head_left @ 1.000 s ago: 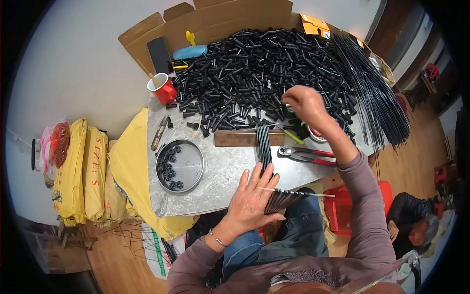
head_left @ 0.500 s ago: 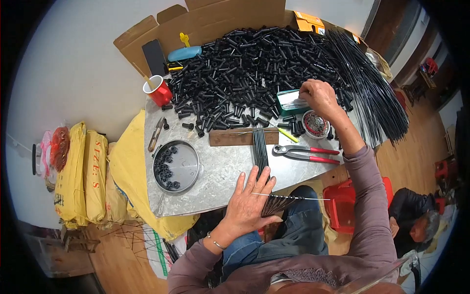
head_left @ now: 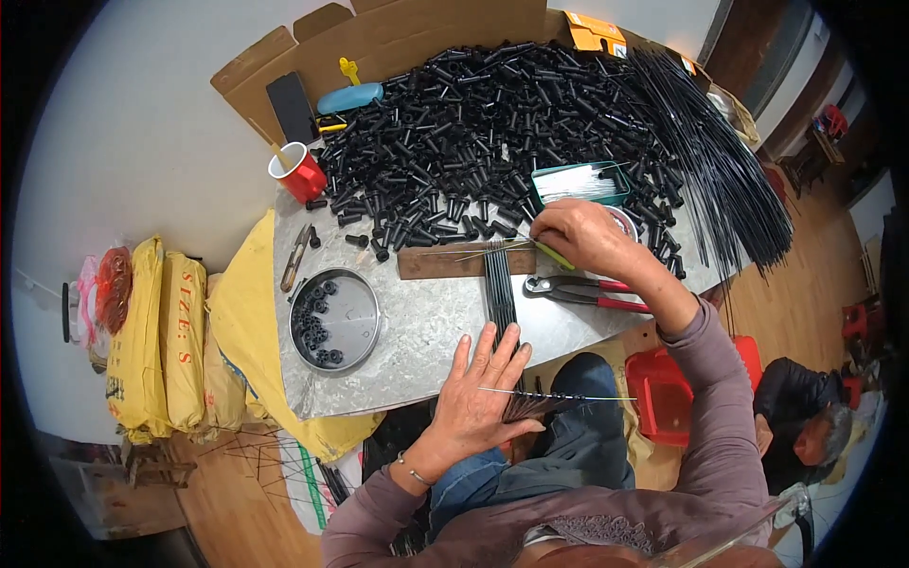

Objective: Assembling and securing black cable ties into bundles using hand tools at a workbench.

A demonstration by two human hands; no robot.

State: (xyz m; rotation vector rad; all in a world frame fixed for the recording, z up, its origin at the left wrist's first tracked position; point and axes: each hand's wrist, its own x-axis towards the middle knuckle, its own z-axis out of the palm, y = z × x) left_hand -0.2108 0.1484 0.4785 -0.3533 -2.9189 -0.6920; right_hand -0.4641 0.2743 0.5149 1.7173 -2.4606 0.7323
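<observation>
My left hand (head_left: 473,388) lies flat with fingers spread, pressing on a row of thin black rods (head_left: 499,293) at the table's near edge. Beside its thumb, a thin silver wire (head_left: 606,398) runs crosswise over the lower ends of the rods, with small black pieces along it. The rods' far ends rest on a brown wooden block (head_left: 426,262), where fine wires also lie. My right hand (head_left: 589,239) is closed in a pinch at the block's right end, apparently on a thin metal wire. Under it shows a yellow-green slim tool (head_left: 554,254), partly hidden.
Red-handled pincers (head_left: 568,291) lie right of the rods. A green box (head_left: 606,182) of silver wires stands behind my right hand. Black tubular parts (head_left: 473,133) heap the back; long black rods (head_left: 720,161) lie right. At left are a round metal tray (head_left: 365,348), cutter (head_left: 296,257) and red cup (head_left: 303,178).
My right hand has moved from the green box toward me and left, to the wooden block's right end. My left hand stays on the black rods.
</observation>
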